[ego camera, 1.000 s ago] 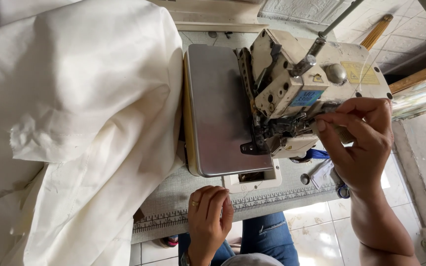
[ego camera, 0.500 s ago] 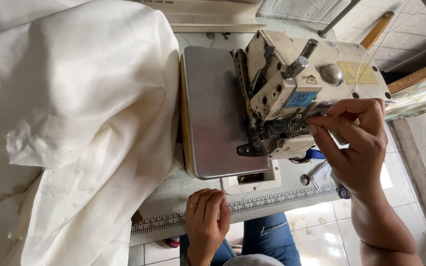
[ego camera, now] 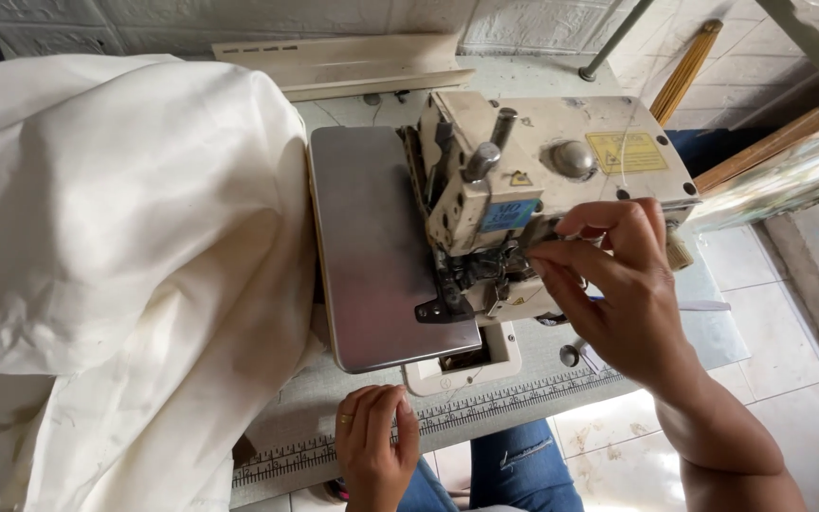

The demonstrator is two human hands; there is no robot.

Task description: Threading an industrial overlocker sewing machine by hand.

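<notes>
- Head view: my right hand (ego camera: 618,294) is up at the front of the cream sewing machine (ego camera: 542,190), thumb and forefinger pinched together at the dark metal parts just below the blue label; I cannot tell whether a thread sits between those fingers (ego camera: 561,261)
- The other fingers of that hand curl loosely over the machine's right front corner, and my forearm runs down to the lower right of the picture
- My left hand (ego camera: 372,446) rests on the near edge of the bench (ego camera: 523,398), fingers bent together and holding nothing, a ring on one of them; it lies on the printed ruler strip (ego camera: 485,408) that runs along that edge
- The sewing machine stands on the bench in the middle of the view, with its flat grey metal plate (ego camera: 372,246) on the left side and a small white cover with an opening (ego camera: 466,365) just in front of it
- A large heap of white cloth (ego camera: 116,265) lies on the left, touching the left edge of the metal plate and hanging over the near edge of the bench
- Below the bench edge my knee in blue jeans (ego camera: 514,465) shows above a pale tiled floor (ego camera: 770,351)
- A pale angled strip (ego camera: 343,66) lies at the back of the bench against the white wall
</notes>
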